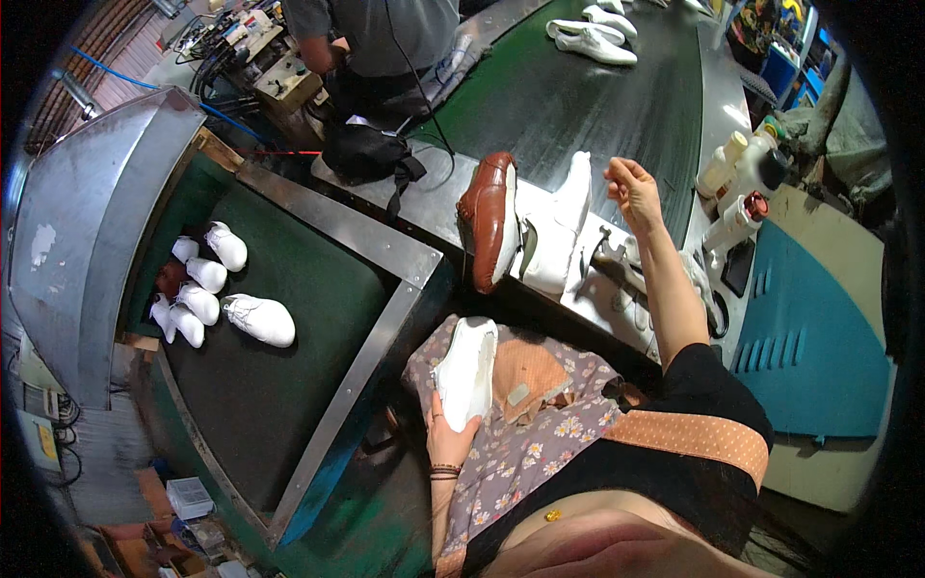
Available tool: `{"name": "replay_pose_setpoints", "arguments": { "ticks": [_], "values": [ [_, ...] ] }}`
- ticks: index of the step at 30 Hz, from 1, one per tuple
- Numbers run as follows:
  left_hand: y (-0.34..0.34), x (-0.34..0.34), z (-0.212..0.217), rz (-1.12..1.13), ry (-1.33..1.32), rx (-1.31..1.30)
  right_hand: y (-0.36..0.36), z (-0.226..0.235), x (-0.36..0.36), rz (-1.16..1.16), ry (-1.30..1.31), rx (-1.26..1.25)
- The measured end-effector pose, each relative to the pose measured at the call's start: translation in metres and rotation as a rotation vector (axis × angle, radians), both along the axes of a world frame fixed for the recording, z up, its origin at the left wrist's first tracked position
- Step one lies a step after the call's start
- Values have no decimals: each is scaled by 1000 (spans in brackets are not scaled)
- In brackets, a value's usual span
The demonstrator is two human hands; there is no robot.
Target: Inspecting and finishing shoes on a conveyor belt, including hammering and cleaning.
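A white shoe (466, 371) lies sole-up or on its side across my lap; which way it is turned I cannot tell. My left hand (453, 433) grips its lower end, fingers along one edge. Raised over the near edge of the green conveyor belt (617, 111), my right hand (634, 196) has its fingers curled in toward the thumb. Anything pinched there is too small to make out. Left of that hand, a brown shoe (493, 223) rests on the metal ledge beside white shoes (547, 252).
White bottles (737, 217) stand along the ledge at right, near a black phone-like object (737, 267). At left, a second belt (289, 385) carries several white shoes (258, 320) out of a metal housing (101, 231). A person (400, 39) works beyond a black bag (361, 154).
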State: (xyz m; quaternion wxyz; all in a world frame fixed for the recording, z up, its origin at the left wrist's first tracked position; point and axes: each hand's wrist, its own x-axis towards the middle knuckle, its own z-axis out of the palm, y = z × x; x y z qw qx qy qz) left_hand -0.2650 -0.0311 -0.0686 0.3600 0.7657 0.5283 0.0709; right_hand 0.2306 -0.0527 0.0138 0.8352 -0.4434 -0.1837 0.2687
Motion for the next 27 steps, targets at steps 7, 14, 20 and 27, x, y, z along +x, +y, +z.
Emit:
{"name": "replay_pose_setpoints", "arguments": {
  "ticks": [7,14,20,27],
  "values": [
    [1,-1,-1,17,0,-13,-1,-23,15,-76,20,3],
    [4,-2,-9,4,-15,44,-9,-58,46,-198,-206,-114],
    [1,-7,-14,40,-7,42,0,-49,34,-355,75,-189],
    [0,-9,-12,46,-27,24,-7,-66,45,-378,101,-222]
  ]
}}
